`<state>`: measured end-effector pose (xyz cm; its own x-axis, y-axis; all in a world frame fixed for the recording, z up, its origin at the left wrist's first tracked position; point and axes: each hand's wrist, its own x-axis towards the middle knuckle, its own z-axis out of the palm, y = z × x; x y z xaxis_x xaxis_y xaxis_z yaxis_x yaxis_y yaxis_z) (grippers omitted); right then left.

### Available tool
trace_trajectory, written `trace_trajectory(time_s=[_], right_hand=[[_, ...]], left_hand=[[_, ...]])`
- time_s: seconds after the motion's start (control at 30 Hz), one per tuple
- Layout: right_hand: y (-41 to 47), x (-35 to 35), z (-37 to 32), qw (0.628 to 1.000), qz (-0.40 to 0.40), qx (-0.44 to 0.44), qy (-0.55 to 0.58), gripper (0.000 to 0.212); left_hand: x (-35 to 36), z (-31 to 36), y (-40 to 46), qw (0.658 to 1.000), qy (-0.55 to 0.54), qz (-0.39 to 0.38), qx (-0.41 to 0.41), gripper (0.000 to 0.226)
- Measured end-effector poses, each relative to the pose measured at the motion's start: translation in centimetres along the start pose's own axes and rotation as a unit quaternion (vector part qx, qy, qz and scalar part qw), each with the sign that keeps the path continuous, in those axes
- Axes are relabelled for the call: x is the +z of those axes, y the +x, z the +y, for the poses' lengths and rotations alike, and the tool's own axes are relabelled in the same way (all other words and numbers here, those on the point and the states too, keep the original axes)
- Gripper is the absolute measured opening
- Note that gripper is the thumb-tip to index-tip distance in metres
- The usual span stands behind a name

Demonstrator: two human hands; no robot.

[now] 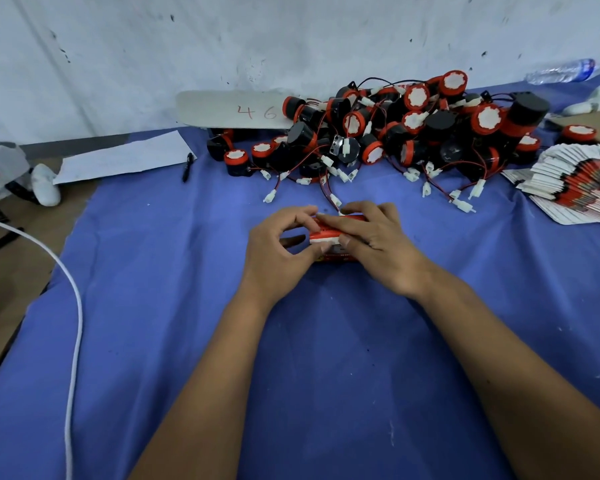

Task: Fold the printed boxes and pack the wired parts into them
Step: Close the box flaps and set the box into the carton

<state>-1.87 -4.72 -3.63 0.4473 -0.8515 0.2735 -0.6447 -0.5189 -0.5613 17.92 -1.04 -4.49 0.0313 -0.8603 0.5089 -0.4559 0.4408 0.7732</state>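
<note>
Gripping a red printed box [329, 233] at mid-cloth, the left hand [281, 247] and right hand [378, 244] are curling their fingers around it on the blue cloth [187, 306], while the pile of wired parts [395, 129] and the stack of flat boxes [575, 181] are lying beyond.

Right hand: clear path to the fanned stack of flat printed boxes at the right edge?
Probably yes, once freed: only bare blue cloth lies between the right hand and the stack of flat printed boxes. It now grips the red box.
</note>
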Motion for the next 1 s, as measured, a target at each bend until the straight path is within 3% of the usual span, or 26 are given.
trace_trajectory(time_s=[0.17,0.33,0.47,0.7,0.83,0.9,1.0], right_hand=[[-0.2,0.1,-0.2,0.999,-0.006,-0.030,0.020,0.045],[-0.5,-0.1,0.3,0.970,0.112,-0.039,0.212,0.020],[-0.5,-0.5,0.8,0.952,0.089,-0.021,0.291,0.019],[-0.3,-0.1,0.9,0.950,0.117,0.000,0.289,0.009],[-0.4,-0.7,1.5,0.967,0.073,-0.025,0.243,0.008],[-0.7,-1.0,1.7,0.975,0.064,-0.055,0.206,0.013],[-0.8,-0.8,1.4,0.982,0.110,-0.137,0.073,0.016]], left_hand=[[0.3,-0.2,0.1,1.000,0.009,0.002,0.013,0.026],[0.4,-0.5,0.3,1.000,0.015,0.008,-0.006,0.020],[0.5,-0.4,0.2,1.000,0.009,0.002,0.008,0.024],[1.5,-0.2,0.2,1.000,-0.024,-0.017,-0.001,0.021],[1.5,-0.1,0.3,0.999,-0.025,-0.022,-0.024,0.020],[1.5,0.0,0.3,0.999,-0.023,-0.025,-0.028,0.019],[1.1,0.0,0.4,0.998,-0.043,-0.043,-0.034,0.023]])
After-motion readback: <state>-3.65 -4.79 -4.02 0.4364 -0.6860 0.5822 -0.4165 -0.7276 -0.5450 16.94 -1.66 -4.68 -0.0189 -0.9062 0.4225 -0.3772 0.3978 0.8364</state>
